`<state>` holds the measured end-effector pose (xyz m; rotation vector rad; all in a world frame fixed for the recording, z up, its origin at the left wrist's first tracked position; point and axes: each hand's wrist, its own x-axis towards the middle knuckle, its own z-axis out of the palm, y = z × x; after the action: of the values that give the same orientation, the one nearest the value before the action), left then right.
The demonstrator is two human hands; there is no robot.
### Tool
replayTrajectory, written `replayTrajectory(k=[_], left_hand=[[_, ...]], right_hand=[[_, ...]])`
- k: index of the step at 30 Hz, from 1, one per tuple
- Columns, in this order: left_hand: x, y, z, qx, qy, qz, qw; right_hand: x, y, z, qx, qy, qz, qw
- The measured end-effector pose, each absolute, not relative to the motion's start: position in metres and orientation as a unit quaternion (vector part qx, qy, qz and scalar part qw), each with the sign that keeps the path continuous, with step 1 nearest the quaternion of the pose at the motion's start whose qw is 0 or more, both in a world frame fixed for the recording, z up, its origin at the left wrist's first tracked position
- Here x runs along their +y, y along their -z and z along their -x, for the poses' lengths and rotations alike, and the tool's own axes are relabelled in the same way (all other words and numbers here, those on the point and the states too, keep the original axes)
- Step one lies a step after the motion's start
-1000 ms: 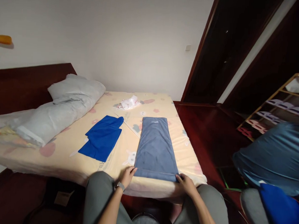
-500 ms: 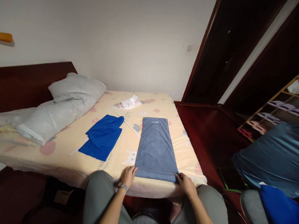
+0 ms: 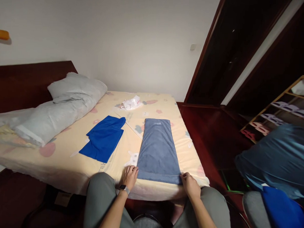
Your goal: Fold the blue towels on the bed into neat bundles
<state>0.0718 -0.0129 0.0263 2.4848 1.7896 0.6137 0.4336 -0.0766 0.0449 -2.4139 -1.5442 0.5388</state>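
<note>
A grey-blue towel (image 3: 158, 148) lies lengthwise on the bed, with small pale lettering at its far end and a narrow fold along its near end. My left hand (image 3: 130, 177), wearing a watch, rests palm down on the sheet at the towel's near left corner. Its fingers lie on the bed beside the fold. At the near right corner, the thumb and fingers of my right hand (image 3: 190, 184) are pinched at the towel's edge. Left of the towel lies a bright blue cloth (image 3: 104, 138), loosely folded, apart from both hands.
The bed (image 3: 89, 171) has a pale patterned sheet. A crumpled white plastic bag (image 3: 131, 103) sits toward the wall, and a grey bundled quilt (image 3: 66, 107) lies at left. To the right are a shoe rack (image 3: 275, 109), a dark blue cloth heap (image 3: 276, 159) and another blue cloth (image 3: 283, 214).
My left hand has let go of the towel's corner and turned palm down beside it. My right hand stays at the other corner. The view has shifted slightly.
</note>
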Motion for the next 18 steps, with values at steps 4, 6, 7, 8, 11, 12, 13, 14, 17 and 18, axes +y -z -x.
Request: replayTrajectory(k=[4,6,7,8,11,12,13,14,17,18], left_hand=[[-0.015,-0.038,-0.069,0.508,-0.212,-0.834,0.022],[-0.018,-0.045,-0.067,0.470,-0.213,-0.855,0.039],[-0.019,-0.048,-0.066,0.450,-0.209,-0.866,0.053],[-0.019,-0.050,-0.064,0.432,-0.202,-0.876,0.068],[-0.017,-0.050,-0.056,0.407,-0.166,-0.889,0.125],[-0.015,-0.048,-0.054,0.413,-0.158,-0.885,0.143],[-0.013,-0.044,-0.052,0.425,-0.155,-0.877,0.161],[-0.010,-0.041,-0.050,0.441,-0.158,-0.866,0.177],[-0.003,-0.032,-0.048,0.490,-0.190,-0.823,0.216],[-0.002,-0.029,-0.049,0.501,-0.203,-0.811,0.225]], right_hand=[[-0.083,-0.055,-0.441,-0.521,-0.154,0.820,0.181],[-0.087,-0.058,-0.445,-0.542,-0.151,0.800,0.209],[-0.088,-0.058,-0.446,-0.561,-0.156,0.783,0.219],[-0.089,-0.057,-0.447,-0.586,-0.164,0.762,0.223],[-0.090,-0.046,-0.446,-0.654,-0.195,0.704,0.196],[-0.089,-0.040,-0.445,-0.664,-0.204,0.697,0.177],[-0.088,-0.035,-0.445,-0.668,-0.209,0.697,0.158],[-0.087,-0.030,-0.445,-0.666,-0.209,0.702,0.142],[-0.083,-0.021,-0.447,-0.661,-0.206,0.708,0.142],[-0.081,-0.019,-0.447,-0.655,-0.212,0.707,0.160]])
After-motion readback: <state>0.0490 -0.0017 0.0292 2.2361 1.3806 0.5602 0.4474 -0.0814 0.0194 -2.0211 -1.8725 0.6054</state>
